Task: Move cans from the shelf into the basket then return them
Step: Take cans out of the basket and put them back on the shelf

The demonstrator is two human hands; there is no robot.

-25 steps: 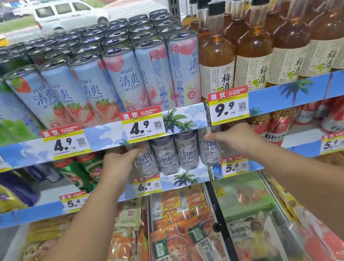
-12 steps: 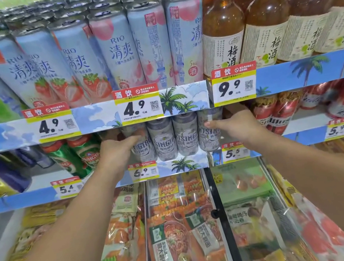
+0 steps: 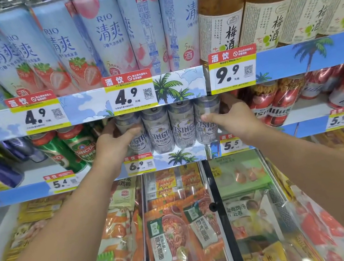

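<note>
**Shelf stock, middle tier: silver cans in hand**

At centre frame we log four silver cans (image 3: 170, 128) standing upright in a row on the middle shelf (image 3: 180, 156), touching one another. Our left hand (image 3: 112, 147) wraps the leftmost can, thumb across its front; our right hand (image 3: 233, 122) wraps the rightmost likewise. Left of the row stand green cans (image 3: 74, 149); to the right lie red cans (image 3: 276, 103). Upper tier: tall pale blue cans (image 3: 105, 34), then amber bottles (image 3: 221, 10). Lower frame: a chest freezer (image 3: 214, 191) holding bagged foods.
</note>
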